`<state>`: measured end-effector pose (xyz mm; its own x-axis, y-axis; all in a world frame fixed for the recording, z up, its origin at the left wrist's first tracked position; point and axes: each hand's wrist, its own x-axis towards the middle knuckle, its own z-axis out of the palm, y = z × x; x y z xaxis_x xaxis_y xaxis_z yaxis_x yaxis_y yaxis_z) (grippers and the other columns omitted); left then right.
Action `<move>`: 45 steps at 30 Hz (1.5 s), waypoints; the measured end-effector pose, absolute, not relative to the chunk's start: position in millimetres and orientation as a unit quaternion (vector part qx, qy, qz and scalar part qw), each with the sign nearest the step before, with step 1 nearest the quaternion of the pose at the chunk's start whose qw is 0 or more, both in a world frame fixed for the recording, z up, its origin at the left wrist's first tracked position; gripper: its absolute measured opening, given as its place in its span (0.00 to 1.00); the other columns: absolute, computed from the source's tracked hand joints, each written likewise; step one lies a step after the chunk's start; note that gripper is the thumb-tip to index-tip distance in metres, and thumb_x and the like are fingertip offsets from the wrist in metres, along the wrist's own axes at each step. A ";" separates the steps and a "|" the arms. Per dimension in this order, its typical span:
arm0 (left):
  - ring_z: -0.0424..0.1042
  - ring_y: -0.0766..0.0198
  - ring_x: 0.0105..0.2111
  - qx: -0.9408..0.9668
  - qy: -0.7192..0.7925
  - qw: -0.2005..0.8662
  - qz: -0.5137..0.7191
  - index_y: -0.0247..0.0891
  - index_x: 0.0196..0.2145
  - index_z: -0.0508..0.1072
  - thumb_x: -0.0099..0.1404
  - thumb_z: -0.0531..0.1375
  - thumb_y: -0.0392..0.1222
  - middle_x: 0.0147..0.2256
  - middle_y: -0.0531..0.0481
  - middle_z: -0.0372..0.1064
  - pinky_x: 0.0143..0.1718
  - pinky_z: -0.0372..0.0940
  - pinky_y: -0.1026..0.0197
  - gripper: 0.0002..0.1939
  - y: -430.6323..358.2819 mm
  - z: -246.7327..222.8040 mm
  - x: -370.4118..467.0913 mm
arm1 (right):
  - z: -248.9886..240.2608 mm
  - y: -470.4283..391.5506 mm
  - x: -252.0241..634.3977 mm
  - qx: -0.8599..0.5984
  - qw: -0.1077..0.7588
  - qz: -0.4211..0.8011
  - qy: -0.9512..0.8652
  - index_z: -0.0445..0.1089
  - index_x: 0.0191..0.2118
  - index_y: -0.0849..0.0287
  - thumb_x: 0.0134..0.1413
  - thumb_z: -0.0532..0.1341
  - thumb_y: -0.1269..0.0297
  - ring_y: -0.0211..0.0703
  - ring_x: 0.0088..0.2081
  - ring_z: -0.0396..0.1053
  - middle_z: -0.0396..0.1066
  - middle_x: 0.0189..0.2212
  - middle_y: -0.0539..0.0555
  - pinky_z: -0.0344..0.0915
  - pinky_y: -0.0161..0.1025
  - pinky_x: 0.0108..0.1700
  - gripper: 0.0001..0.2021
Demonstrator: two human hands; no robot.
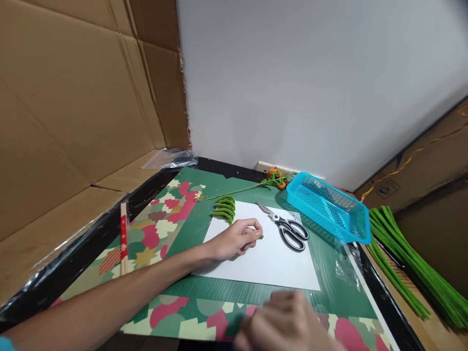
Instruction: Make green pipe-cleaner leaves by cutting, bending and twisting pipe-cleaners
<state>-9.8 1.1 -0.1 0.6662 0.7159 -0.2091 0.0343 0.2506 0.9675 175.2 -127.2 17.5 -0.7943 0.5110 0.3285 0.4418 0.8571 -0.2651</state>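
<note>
Over the white paper (288,273), my left hand (239,239) is closed, its thumb and fingers pinching a small green piece (261,237) that mostly hides behind the fingertips. My right hand (281,321) is at the bottom edge in front of the paper, curled and smeared by motion; whether it holds anything is hidden. Several curved green fuzzy pieces (224,208) lie in a row at the paper's upper left corner. Scissors with black and grey handles (288,231) rest on the paper's right side, blades slightly apart and pointing up left.
A blue mesh basket (329,207) stands at the back right, beside an orange flower with a green stem (276,178). Long green stems (417,268) lie at the far right. Wrapped chopsticks (124,234) are at the left. Cardboard (73,87) rises on the left.
</note>
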 end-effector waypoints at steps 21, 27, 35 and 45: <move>0.43 0.69 0.22 0.608 0.383 0.652 0.243 0.41 0.32 0.59 0.76 0.56 0.59 0.26 0.60 0.48 0.19 0.41 0.67 0.22 -0.9 4.1 -8.3 | 2.6 -10.3 211.7 -0.369 0.184 0.050 -0.910 0.66 0.44 0.57 0.77 0.49 0.64 0.37 0.26 0.61 0.74 0.34 0.51 0.43 0.39 0.29 0.10; 0.46 0.69 0.21 0.636 0.393 0.612 0.258 0.41 0.36 0.63 0.77 0.55 0.56 0.23 0.61 0.50 0.20 0.41 0.65 0.17 -1.6 3.5 -9.0 | 0.3 -10.5 208.2 -0.388 0.194 0.072 -0.898 0.67 0.43 0.58 0.76 0.50 0.65 0.37 0.25 0.60 0.75 0.34 0.52 0.41 0.38 0.29 0.09; 0.47 0.69 0.22 0.639 0.379 0.622 0.249 0.41 0.37 0.65 0.76 0.57 0.53 0.24 0.62 0.51 0.21 0.43 0.65 0.15 -1.1 5.2 -8.5 | -2.0 -13.2 209.5 -0.378 0.234 0.097 -0.890 0.66 0.39 0.58 0.69 0.56 0.69 0.37 0.26 0.59 0.73 0.33 0.51 0.42 0.37 0.30 0.05; 0.52 0.69 0.23 0.694 0.407 0.525 0.279 0.38 0.34 0.71 0.74 0.61 0.52 0.24 0.59 0.57 0.24 0.45 0.64 0.15 3.3 10.9 -7.5 | -1.3 -11.5 214.5 -0.376 0.270 0.158 -0.872 0.65 0.38 0.57 0.69 0.54 0.73 0.38 0.28 0.61 0.71 0.31 0.50 0.47 0.36 0.32 0.06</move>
